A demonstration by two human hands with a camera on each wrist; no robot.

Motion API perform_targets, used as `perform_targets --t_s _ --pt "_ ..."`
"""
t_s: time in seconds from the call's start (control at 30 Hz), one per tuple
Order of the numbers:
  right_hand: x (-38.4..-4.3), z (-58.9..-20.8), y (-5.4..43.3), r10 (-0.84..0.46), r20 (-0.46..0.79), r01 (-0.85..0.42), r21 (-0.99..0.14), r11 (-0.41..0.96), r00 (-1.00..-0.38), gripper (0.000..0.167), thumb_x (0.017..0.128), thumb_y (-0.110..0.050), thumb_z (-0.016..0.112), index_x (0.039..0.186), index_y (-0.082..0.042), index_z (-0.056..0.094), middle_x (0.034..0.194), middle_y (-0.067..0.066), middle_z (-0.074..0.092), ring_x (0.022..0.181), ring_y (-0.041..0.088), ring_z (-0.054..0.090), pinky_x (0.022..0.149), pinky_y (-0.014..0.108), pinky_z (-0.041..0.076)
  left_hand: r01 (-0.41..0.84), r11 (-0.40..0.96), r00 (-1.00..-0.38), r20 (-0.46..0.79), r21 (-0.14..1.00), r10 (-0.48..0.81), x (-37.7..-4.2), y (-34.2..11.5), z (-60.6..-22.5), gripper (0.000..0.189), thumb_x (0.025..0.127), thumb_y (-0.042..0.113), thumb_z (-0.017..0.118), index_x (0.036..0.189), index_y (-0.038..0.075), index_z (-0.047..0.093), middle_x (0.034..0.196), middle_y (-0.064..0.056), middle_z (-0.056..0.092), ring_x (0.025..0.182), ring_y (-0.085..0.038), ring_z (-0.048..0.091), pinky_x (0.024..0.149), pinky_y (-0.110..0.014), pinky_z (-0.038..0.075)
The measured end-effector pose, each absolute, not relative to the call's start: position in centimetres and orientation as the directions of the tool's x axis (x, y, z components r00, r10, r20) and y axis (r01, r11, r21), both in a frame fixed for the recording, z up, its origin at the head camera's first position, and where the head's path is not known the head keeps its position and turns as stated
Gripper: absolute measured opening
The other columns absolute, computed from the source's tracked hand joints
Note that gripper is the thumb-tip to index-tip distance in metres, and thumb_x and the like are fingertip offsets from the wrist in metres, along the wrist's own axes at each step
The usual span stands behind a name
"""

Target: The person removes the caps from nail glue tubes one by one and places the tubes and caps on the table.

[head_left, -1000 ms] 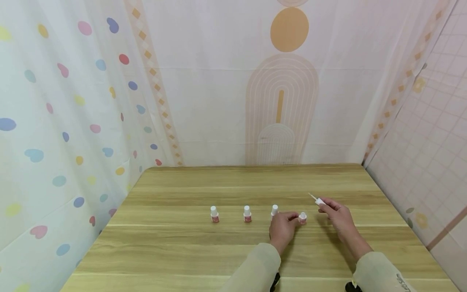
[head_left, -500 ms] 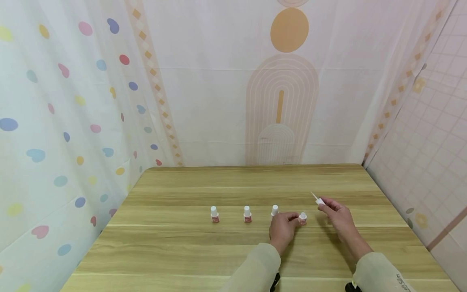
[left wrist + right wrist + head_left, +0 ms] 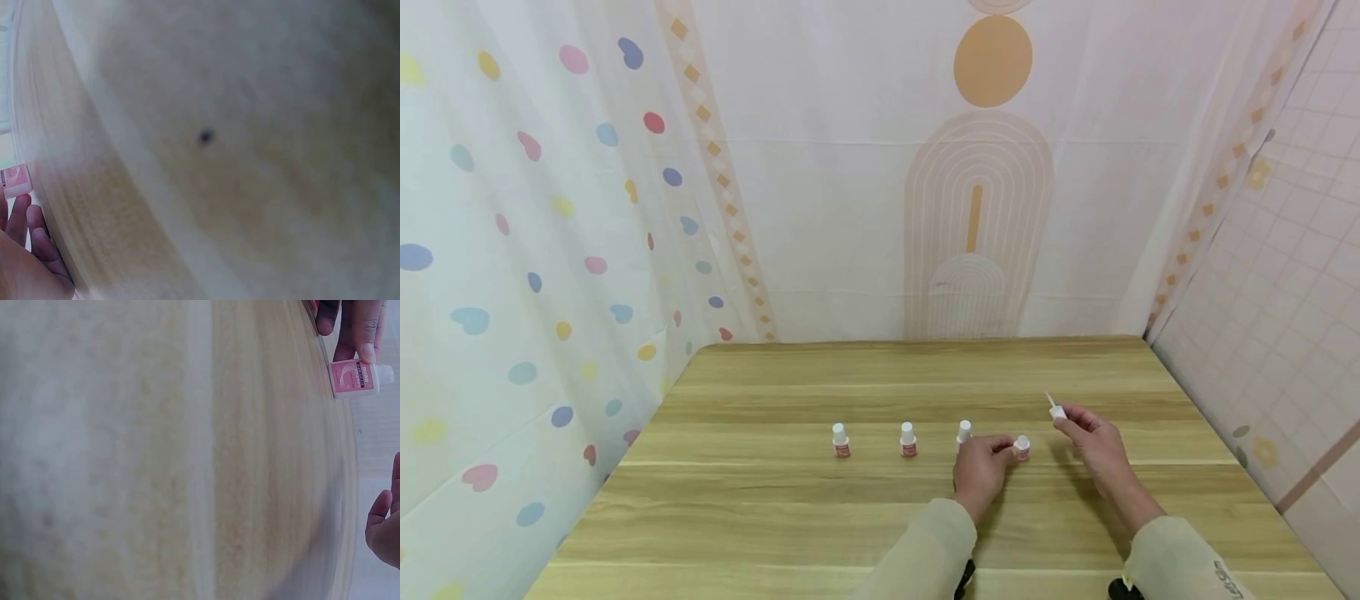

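Right of centre, low in the frame, the left hand (image 3: 981, 475) pinches the uncapped pink-labelled bottle (image 3: 1022, 450); the right hand (image 3: 1101, 454) grips a white applicator cap (image 3: 1057, 413), tip up. Seemingly mid-uncapped stage: next calls for a steady bottle, controlled tip.

the left grip (image 3: 982, 473) partly hides one capped bottle (image 3: 965, 431).

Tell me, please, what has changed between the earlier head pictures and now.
The applicator on the white cap in the right hand has swung rightward and more upright. Nothing was newly gripped or released. The left hand still holds the open bottle, and the three capped bottles stay put.
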State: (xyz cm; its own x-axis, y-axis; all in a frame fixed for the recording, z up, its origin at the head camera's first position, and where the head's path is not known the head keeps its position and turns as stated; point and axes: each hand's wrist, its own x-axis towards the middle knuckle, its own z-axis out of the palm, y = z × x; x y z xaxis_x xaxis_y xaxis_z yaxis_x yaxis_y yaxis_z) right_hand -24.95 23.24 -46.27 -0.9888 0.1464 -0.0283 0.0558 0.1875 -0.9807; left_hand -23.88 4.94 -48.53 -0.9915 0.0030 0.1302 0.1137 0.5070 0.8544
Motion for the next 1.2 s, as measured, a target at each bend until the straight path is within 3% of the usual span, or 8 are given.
perform_targets --t_s 0.2,0.47,0.77,1.2 --pt "-25.0 -46.1 23.27 0.153 -0.036 0.067 -0.978 0.196 -0.987 0.048 0.099 -0.025 0.062 0.136 0.004 0.054 0.097 -0.013 0.06 0.09 0.003 0.052 0.075 0.023 0.046 0.119 0.504 -0.991 0.133 0.856 0.009 -23.89 4.88 -48.52 0.005 0.087 0.022 0.077 0.087 0.022 0.081 0.084 0.015 0.073 0.081 -0.001 0.063 0.073 -0.027 0.049" --pt "-25.01 -46.0 23.23 0.158 -0.032 0.07 -0.968 0.242 -0.987 0.053 0.098 -0.03 0.063 0.138 0.004 0.054 0.112 -0.006 0.066 0.093 -0.001 0.053 0.079 0.025 0.046 0.12 0.499 -0.991 0.133 0.858 0.01 -23.86 4.86 -48.55 0.005 0.087 0.023 0.076 0.086 0.022 0.081 0.084 0.015 0.073 0.081 -0.001 0.063 0.075 -0.027 0.05" --pt "-25.14 -46.14 23.17 0.162 -0.017 0.051 -0.977 0.206 -0.987 0.048 0.097 -0.022 0.065 0.133 0.008 0.055 0.094 -0.015 0.062 0.089 0.0 0.053 0.078 0.024 0.045 0.13 0.501 -0.99 0.142 0.856 0.015 -23.76 4.8 -48.45 0.005 0.087 0.021 0.076 0.086 0.022 0.081 0.084 0.015 0.073 0.081 -0.001 0.063 0.074 -0.027 0.05" --pt "-25.22 -46.14 23.17 0.162 -0.012 0.047 -0.976 0.214 -0.987 0.049 0.096 -0.024 0.067 0.132 0.008 0.056 0.095 -0.014 0.062 0.088 -0.001 0.054 0.08 0.024 0.046 0.11 0.503 -0.992 0.123 0.857 0.008 -23.95 4.87 -48.64 0.005 0.087 0.024 0.076 0.087 0.024 0.081 0.084 0.017 0.072 0.082 -0.001 0.063 0.075 -0.028 0.049"
